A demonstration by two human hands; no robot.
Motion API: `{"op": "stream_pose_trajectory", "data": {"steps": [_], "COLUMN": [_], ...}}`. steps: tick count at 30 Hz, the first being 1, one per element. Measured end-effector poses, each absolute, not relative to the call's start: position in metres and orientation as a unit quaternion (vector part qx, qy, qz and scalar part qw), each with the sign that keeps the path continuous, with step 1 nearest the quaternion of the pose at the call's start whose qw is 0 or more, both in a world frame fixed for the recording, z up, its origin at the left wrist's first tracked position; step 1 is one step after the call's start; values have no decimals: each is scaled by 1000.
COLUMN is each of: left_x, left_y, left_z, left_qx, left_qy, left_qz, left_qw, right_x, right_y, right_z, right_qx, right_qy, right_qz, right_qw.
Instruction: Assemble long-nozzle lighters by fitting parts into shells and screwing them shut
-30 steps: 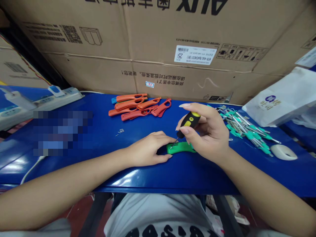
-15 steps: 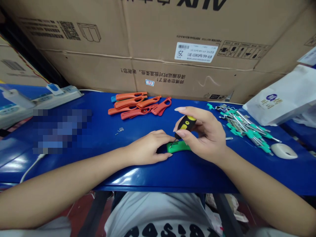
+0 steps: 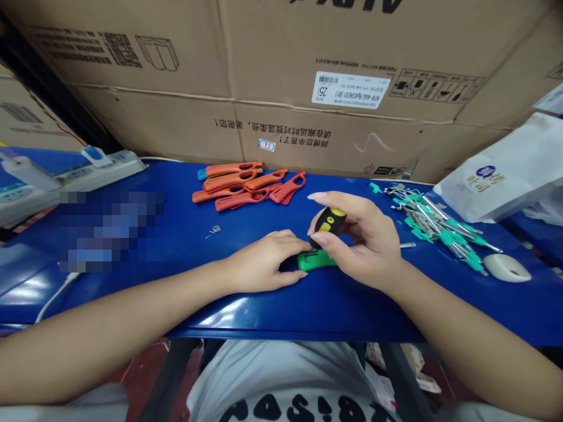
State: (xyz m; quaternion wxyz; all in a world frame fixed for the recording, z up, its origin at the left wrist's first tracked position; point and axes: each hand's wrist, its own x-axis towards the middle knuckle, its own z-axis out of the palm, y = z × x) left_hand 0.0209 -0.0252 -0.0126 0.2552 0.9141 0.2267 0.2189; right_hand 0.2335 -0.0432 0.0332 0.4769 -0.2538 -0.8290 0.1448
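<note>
A green plastic lighter casing (image 3: 317,261) lies on the blue tabletop in front of me. My left hand (image 3: 270,262) grips its left end between the thumb and the fingers. In my right hand (image 3: 369,243) is a short black and yellow screwdriver (image 3: 329,227), tilted, with its thin shaft pointing down at the casing's left end. Whether the tip sits in a screw is too small to tell. My right hand hides the casing's right end. A few tiny metal pins or screws (image 3: 215,229) lie to the left, beyond my left forearm.
Orange and red lighter casings (image 3: 229,183) are heaped at the back by a cardboard box (image 3: 185,129). Metal tubes with green parts (image 3: 444,225) lie at right, near a white mouse (image 3: 506,268) and a white bag (image 3: 497,170). A power strip (image 3: 101,170) stands at left.
The screwdriver and my right hand have shifted very slightly left. My left hand keeps its grip on the casing.
</note>
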Motion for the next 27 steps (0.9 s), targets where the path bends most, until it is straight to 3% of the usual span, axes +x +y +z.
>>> {"op": "stream_pose_trajectory", "data": {"steps": [13, 20, 25, 27], "left_x": [21, 21, 21, 21], "left_y": [-25, -25, -26, -27], "left_z": [-10, -10, -7, -7], "left_qx": [913, 916, 913, 914], "left_qy": [225, 231, 224, 229], "left_qz": [212, 207, 215, 211], "left_qw": [267, 256, 264, 262], "right_x": [233, 234, 237, 237], "right_y": [-45, -39, -40, -40], "right_z": [42, 40, 44, 43], "right_qx": [-250, -260, -249, -246], "right_qy": [-837, -853, -876, -877], "right_qz": [178, 35, 153, 133], "right_qw": [454, 452, 383, 391]}}
